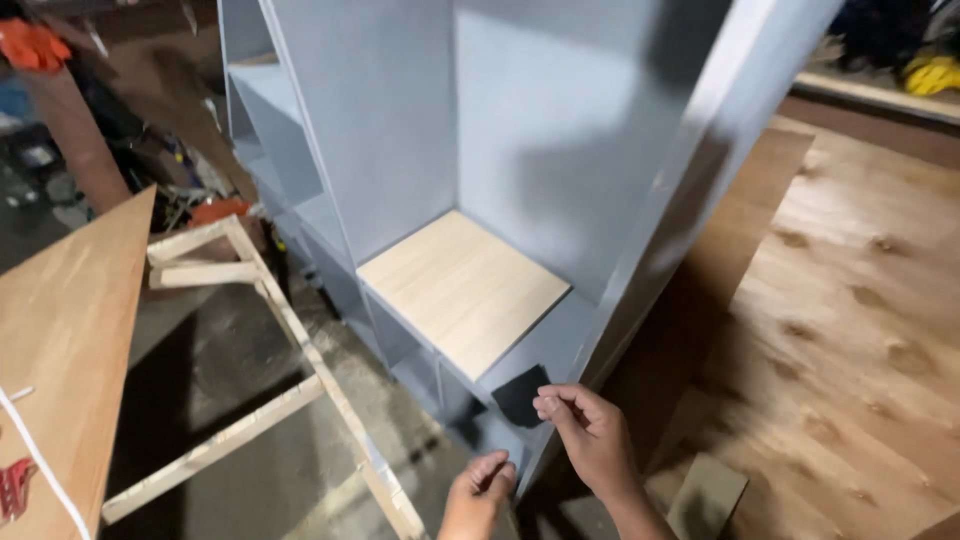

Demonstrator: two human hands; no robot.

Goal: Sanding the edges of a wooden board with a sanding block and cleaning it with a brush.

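A right hand (590, 430) is pinching a dark sheet (520, 394) (possibly sandpaper) against the grey cabinet (400, 130), left hand (478, 490) curling empty; a slip could scuff paint.

Grey cabinet (560, 150), the landmark, with a pale wood shelf panel (463, 288) lying inside it. Left of the cabinet: a bare timber frame (290, 330) and a plywood sheet (60, 330). Right of it: a plywood board (860, 330).
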